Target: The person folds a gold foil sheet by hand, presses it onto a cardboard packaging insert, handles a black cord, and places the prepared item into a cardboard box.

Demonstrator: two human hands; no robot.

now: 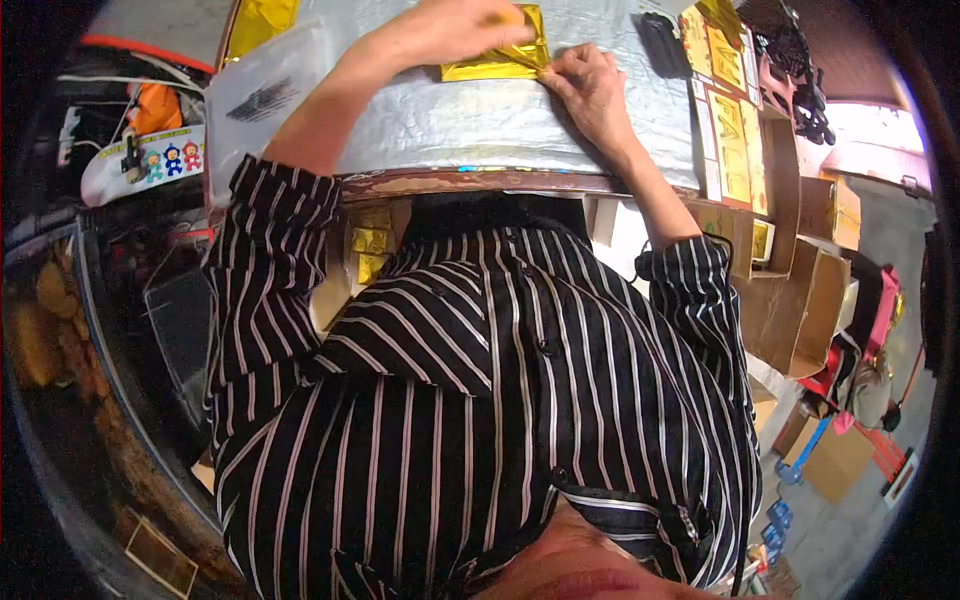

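A shiny gold foil sheet [488, 70], partly folded with creased edges, lies on the silver-covered table. My left hand [450, 32] reaches over its upper left part, and the fingertips are blurred against the gold, so their grip is unclear. At the lower right corner of the foil, my right hand [592, 88] has thumb and fingers closed in a pinch on the edge. Whatever the foil may wrap is hidden.
A translucent plastic sheet or bag [265, 100] lies at the table's left. On the right are a black object [665, 45] and gold-patterned boxes [728, 140]. Open cardboard boxes [790, 300] stand beside the table. A decorated white board [150, 165] is at far left.
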